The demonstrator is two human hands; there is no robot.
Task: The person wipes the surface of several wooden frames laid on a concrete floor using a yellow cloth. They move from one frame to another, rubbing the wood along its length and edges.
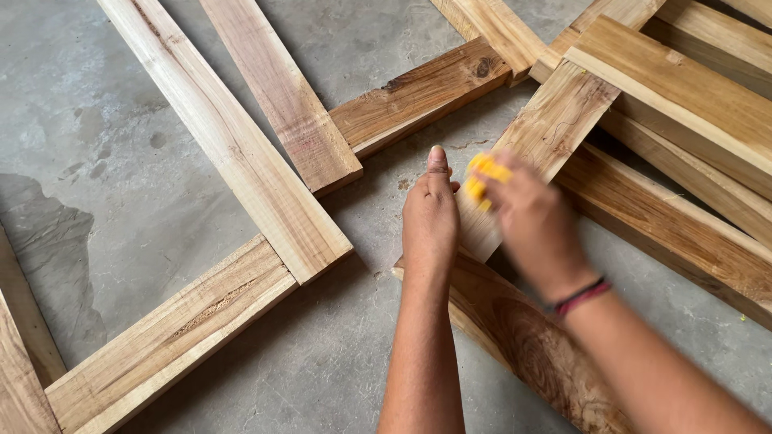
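Head view, looking down at a concrete floor [161, 120] strewn with rough-sawn wooden boards.

Left hand [430, 217]: lies along the left edge of a pale plank [547, 133], thumb stretched forward, fingers curled against the wood. Grip partly closed on the plank edge, steadying it.

Right hand [531, 221]: motion-blurred, on top of the same plank, grip clenched around a small yellow block [482, 181] — only its front end shows past the fingers; what kind of tool it is cannot be told. A dark-and-red band [581, 296] sits on the right wrist.

Pale plank: runs diagonally from the hands toward upper right, its near end resting on a darker, strongly grained board [523, 337] that lies across it on the floor. Its far end goes under a stack of boards [683, 88] at upper right.

To the left — a long pale board [233, 153] crosses over a short reddish one [281, 92] and a lower board [169, 337], forming a frame-like corner. A knotty brown board [418, 92] lies just beyond the left thumb, not touching it.
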